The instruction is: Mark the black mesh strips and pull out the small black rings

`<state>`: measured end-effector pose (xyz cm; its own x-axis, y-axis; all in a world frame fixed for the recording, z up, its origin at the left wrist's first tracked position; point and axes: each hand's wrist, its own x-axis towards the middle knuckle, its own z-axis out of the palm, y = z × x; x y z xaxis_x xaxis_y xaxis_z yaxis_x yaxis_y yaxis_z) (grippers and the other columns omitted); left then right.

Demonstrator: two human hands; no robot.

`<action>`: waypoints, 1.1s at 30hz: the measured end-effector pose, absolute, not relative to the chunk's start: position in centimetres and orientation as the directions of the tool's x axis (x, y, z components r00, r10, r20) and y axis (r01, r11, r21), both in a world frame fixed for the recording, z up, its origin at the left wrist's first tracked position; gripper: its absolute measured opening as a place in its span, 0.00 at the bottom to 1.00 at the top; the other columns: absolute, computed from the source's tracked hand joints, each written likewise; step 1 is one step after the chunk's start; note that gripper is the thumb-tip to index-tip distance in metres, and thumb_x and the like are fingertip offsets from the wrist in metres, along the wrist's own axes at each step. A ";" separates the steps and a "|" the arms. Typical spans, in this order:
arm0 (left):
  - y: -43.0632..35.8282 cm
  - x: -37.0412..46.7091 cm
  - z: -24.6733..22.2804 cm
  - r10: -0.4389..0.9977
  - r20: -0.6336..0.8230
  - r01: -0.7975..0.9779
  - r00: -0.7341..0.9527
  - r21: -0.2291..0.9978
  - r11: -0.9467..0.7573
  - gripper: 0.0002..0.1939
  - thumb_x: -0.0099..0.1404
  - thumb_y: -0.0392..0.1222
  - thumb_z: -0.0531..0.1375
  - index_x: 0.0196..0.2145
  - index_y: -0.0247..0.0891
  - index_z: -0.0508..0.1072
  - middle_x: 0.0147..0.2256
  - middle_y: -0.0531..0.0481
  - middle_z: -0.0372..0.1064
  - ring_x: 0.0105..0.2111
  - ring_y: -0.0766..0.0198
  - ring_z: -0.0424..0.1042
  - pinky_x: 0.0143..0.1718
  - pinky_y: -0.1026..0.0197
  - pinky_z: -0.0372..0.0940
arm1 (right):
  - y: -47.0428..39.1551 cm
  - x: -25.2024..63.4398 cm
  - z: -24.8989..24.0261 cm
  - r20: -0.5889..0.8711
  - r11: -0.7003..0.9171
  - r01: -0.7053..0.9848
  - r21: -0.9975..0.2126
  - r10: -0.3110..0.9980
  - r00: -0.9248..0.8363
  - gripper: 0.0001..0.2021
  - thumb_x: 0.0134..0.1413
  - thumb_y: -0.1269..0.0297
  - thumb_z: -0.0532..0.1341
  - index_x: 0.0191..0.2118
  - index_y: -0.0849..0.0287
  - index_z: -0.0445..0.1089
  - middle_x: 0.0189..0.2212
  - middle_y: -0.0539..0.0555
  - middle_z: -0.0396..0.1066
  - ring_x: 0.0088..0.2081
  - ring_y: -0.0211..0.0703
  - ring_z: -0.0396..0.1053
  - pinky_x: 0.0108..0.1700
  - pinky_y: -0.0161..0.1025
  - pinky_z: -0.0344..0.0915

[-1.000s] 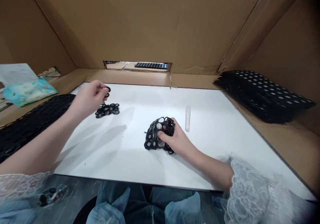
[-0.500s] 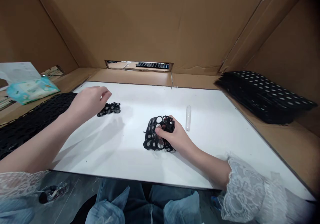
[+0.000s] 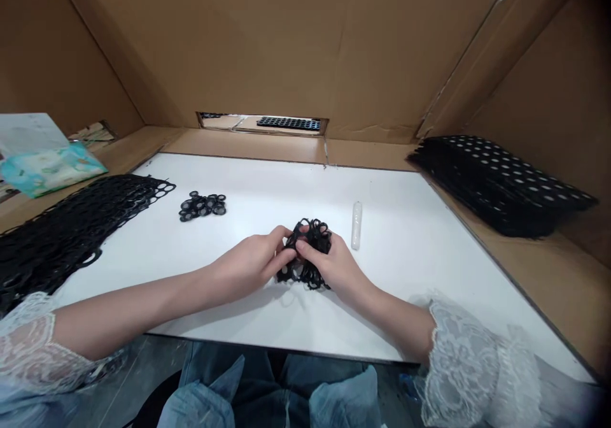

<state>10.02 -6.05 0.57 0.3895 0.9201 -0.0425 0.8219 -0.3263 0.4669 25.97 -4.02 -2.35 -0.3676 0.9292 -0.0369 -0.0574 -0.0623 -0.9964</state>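
A crumpled black perforated sheet (image 3: 312,275) with round holes is bunched up over the middle of the white tabletop. My right hand (image 3: 331,259) grips its right side, the thumb pressed on top. From the left, my left hand (image 3: 260,259) meets the sheet with thumb and fingers closed at its left edge, which they partly hide. To the left lies a small pile of black round pieces (image 3: 203,205), some with grey centres, apart from both hands. A clear, whitish slim tube (image 3: 356,225) rests just beyond my right hand.
Black netting with large holes (image 3: 71,230) is heaped along the left edge. Dotted black sheets (image 3: 501,186) are stacked at the right. A tissue pack (image 3: 52,167) sits at far left. Cardboard walls (image 3: 267,46) surround the white tabletop (image 3: 405,288), with a slot (image 3: 229,123) at the back.
My left hand has moved from above the small pile, right and toward me, onto the black sheet. The sheet is bunched tighter in my right hand, which has stayed in place.
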 end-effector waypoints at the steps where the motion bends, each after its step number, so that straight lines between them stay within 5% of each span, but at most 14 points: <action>1: -6.1 10.0 0.7 0.921 -0.022 0.817 0.389 0.471 -0.333 0.14 0.66 0.46 0.43 0.44 0.38 0.60 0.27 0.50 0.68 0.26 0.63 0.67 0.24 0.65 0.55 | -4.0 26.0 -2.5 -0.036 -0.059 -0.052 -0.997 0.929 -0.367 0.10 0.45 0.61 0.59 0.33 0.60 0.62 0.26 0.50 0.65 0.29 0.37 0.65 0.33 0.37 0.64; 11: -5.8 10.5 -0.3 0.956 0.087 0.850 0.280 0.440 -0.289 0.12 0.66 0.41 0.41 0.38 0.37 0.61 0.29 0.48 0.69 0.28 0.62 0.69 0.27 0.63 0.59 | -4.3 25.8 -2.5 0.051 0.055 -0.001 -0.998 0.918 -0.392 0.07 0.48 0.63 0.57 0.30 0.61 0.62 0.24 0.49 0.63 0.28 0.36 0.63 0.32 0.35 0.62; 16: -5.4 9.6 0.5 0.961 0.147 0.908 0.234 0.321 -0.270 0.11 0.64 0.37 0.42 0.39 0.38 0.62 0.27 0.49 0.69 0.26 0.63 0.68 0.26 0.63 0.58 | -4.3 25.8 -2.6 0.057 0.063 0.005 -0.998 0.929 -0.366 0.06 0.47 0.65 0.57 0.32 0.61 0.63 0.26 0.49 0.63 0.29 0.36 0.62 0.34 0.35 0.61; 21: -2.6 2.7 3.9 0.919 0.377 0.974 -0.115 0.224 0.030 0.16 0.65 0.39 0.40 0.40 0.35 0.64 0.34 0.42 0.69 0.33 0.58 0.69 0.33 0.60 0.60 | -4.1 26.1 -3.1 -0.043 -0.080 -0.103 -0.991 0.947 -0.319 0.08 0.47 0.62 0.57 0.32 0.59 0.62 0.27 0.50 0.64 0.29 0.36 0.63 0.30 0.35 0.61; 23: -1.6 -0.7 4.4 0.895 0.419 0.988 -0.151 0.052 0.143 0.18 0.65 0.41 0.40 0.42 0.33 0.64 0.35 0.39 0.69 0.35 0.53 0.68 0.35 0.56 0.60 | -4.0 26.1 -3.1 -0.063 -0.118 -0.150 -0.982 0.942 -0.329 0.08 0.47 0.60 0.58 0.32 0.59 0.61 0.27 0.50 0.64 0.29 0.36 0.63 0.30 0.35 0.61; 26: -0.8 -4.0 3.4 0.945 0.294 0.967 -0.143 -0.161 0.196 0.18 0.62 0.36 0.42 0.44 0.28 0.64 0.37 0.33 0.67 0.37 0.48 0.67 0.35 0.54 0.59 | -4.1 25.8 -2.9 -0.069 -0.158 -0.202 -0.967 0.918 -0.392 0.10 0.46 0.60 0.59 0.33 0.59 0.60 0.27 0.50 0.65 0.27 0.35 0.63 0.31 0.37 0.63; 30: -1.1 -4.3 1.6 0.994 0.073 0.969 -0.078 -0.228 0.093 0.19 0.63 0.40 0.42 0.41 0.29 0.68 0.36 0.35 0.68 0.35 0.49 0.68 0.35 0.56 0.60 | -4.2 25.6 -2.5 -0.088 -0.202 -0.262 -0.944 0.917 -0.390 0.11 0.47 0.60 0.58 0.32 0.58 0.56 0.27 0.49 0.64 0.25 0.36 0.66 0.30 0.37 0.64; 33: -2.2 -2.3 2.3 0.987 0.145 0.950 -0.074 -0.292 0.114 0.23 0.65 0.46 0.39 0.48 0.34 0.64 0.39 0.37 0.66 0.33 0.51 0.68 0.31 0.56 0.59 | -4.2 25.6 -2.2 -0.112 -0.210 -0.239 -0.948 0.923 -0.369 0.12 0.47 0.59 0.59 0.32 0.58 0.54 0.24 0.47 0.62 0.23 0.35 0.66 0.27 0.36 0.64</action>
